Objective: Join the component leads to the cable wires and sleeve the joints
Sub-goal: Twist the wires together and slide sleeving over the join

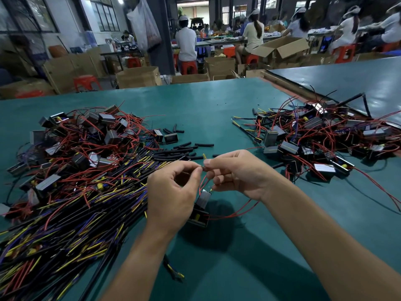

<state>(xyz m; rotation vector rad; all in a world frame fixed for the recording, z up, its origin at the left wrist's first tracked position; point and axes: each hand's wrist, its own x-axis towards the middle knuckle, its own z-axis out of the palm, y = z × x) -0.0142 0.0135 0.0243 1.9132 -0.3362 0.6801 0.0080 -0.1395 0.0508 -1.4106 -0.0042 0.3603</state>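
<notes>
The left hand (173, 192) and right hand (236, 172) meet fingertip to fingertip, each pinching one end of a short dark sleeve (202, 168), with a yellow wire tip (204, 155) poking up just above the right thumb. Red leads (201, 183) drop from the pinch to a small grey block (203, 198) just below both hands. Loose black tubes (184, 148) lie beyond the fingers, a cable heap (86, 203) lies left of the left hand, and another pile (314, 137) lies beyond the right hand.
</notes>
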